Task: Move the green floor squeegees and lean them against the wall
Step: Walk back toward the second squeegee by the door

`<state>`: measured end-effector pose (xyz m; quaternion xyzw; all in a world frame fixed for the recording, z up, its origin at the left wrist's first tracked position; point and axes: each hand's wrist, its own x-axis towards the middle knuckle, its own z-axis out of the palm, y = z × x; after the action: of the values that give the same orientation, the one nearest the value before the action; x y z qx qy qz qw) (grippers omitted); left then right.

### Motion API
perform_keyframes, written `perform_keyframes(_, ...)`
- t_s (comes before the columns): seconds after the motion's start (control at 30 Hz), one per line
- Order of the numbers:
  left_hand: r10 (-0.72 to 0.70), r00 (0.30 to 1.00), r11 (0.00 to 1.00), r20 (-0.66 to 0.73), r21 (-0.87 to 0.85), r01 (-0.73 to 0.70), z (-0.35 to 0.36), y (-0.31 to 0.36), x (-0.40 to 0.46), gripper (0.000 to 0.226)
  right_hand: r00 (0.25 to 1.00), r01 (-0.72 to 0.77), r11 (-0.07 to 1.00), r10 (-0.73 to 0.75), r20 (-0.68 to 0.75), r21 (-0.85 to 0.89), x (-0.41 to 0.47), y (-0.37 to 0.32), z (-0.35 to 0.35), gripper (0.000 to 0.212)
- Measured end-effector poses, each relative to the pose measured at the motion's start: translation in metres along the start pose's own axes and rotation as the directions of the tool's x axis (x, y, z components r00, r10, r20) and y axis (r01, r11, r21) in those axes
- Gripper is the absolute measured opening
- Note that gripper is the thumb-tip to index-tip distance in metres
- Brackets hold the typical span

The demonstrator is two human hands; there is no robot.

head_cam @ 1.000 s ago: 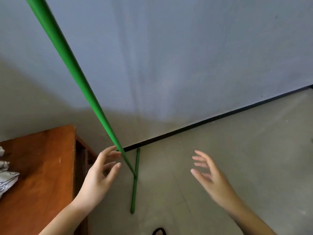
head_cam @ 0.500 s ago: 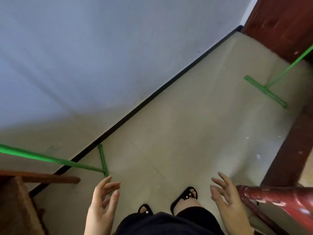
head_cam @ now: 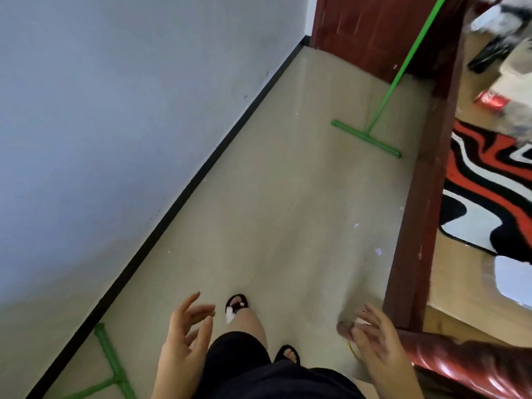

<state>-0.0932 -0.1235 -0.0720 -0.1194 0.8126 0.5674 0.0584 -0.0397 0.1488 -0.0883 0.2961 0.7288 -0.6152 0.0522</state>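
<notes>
We walk a narrow corridor with both hands empty, the left hand (head_cam: 184,338) at seven o'clock with its fingers spread loosely and the right hand (head_cam: 374,344) at five o'clock, fingers likewise open and holding nothing. One green floor squeegee (head_cam: 113,367) shows at the eight o'clock corner, its head on the tiled floor (head_cam: 259,197) with one end just beside the black skirting (head_cam: 201,168) of the pale blue wall (head_cam: 115,110); its handle runs out of the frame, so we cannot tell from here how it leans. The second green squeegee (head_cam: 367,138) stands at one o'clock, well apart from us, its head flat on the floor and its long handle (head_cam: 403,64) rising toward the dark red door (head_cam: 359,30) and wooden frame (head_cam: 423,197) on the right, not against the wall. We judge that one as the piece left to move. It looks light and stiff, a thin rigid pole on a wide crossbar, so it should lift easily with one hand but swing at the ends; a grip around the pole near its middle, with the other hand higher up, would keep the head from clipping the frame. The smooth pole may slip on the tiles unless the head is set squarely near the skirting.
</notes>
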Motion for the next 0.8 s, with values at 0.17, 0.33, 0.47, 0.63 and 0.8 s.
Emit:
perform_keyframes(0.17, 0.021, 0.992, 0.999, 0.124, 0.038, -0.026, 0.047, 0.041, 0.103, 0.062, 0.988, -0.004, 0.999, 0.011, -0.151, 0.050, 0.080, -0.026, -0.009, 0.052)
perform_keyframes(0.33, 0.117, 0.953, 0.988, 0.280, 0.061, -0.139, 0.084, 0.096, 0.231, 0.046, 0.950, 0.041, 0.993, -0.003, -0.313, 0.114, 0.172, -0.074, -0.009, 0.041)
perform_keyframes(0.47, 0.158, 0.903, 0.973, 0.399, 0.093, -0.211, 0.121, 0.136, 0.313, 0.045, 0.903, 0.002, 0.986, 0.070, -0.423, 0.167, 0.233, -0.104, -0.020, 0.043)
perform_keyframes(0.63, 0.147, 0.852, 0.957, 0.502, 0.144, -0.250, 0.188, 0.168, 0.392, 0.051, 0.770, 0.028, 0.972, 0.129, -0.625, 0.235, 0.282, -0.127, -0.047, 0.041)
perform_keyframes(0.8, 0.162, 0.839, 0.956, 0.519, 0.129, -0.265, 0.281, 0.202, 0.455, 0.052, 0.707, -0.008, 0.973, 0.170, -0.686, 0.232, 0.372, -0.143, -0.103, 0.029)
